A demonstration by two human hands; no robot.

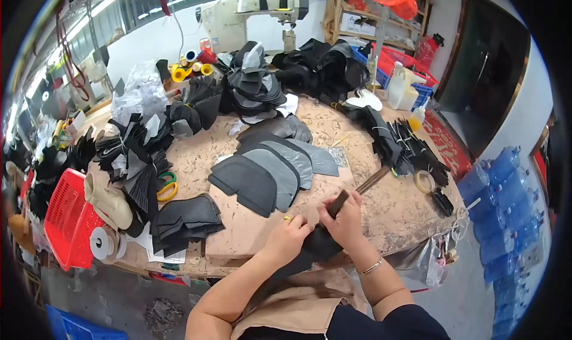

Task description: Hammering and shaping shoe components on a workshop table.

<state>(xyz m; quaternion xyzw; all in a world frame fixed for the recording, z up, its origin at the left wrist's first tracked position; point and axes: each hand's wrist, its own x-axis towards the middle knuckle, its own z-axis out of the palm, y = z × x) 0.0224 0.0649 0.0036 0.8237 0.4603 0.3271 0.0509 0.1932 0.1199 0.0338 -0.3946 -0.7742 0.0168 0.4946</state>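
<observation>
Low in the middle of the frame, the left hand (288, 237) presses down on a flat black leather piece (319, 244) at the near edge of the brown bench (381, 212), its fingers together on the leather; one gold ring shows on it. The right hand (345, 221), one thin bracelet at its wrist, has its fingers clamped on a dark-handled tool (348, 196) whose slim shaft slants toward the upper right.

Just above the hands, at the centre, lie about five overlapping grey and black curved leather panels (271, 170) fanned out flat. To the left sit one pair of scissors with green and yellow handles (167, 185), one stack of black cut pieces (185, 221) and one white roll of tape (102, 243). One red plastic basket (68, 221) hangs off the left edge. At right are one clear tape roll (424, 181) and a bundle of black strips (411, 146). Heaps of black pieces, too many to count, fill the far side.

The bench top is scuffed and scored. One cream sewing machine (250, 18) stands at upper centre, shelving at upper right, and several blue water bottles (503, 209) stand on the floor at far right.
</observation>
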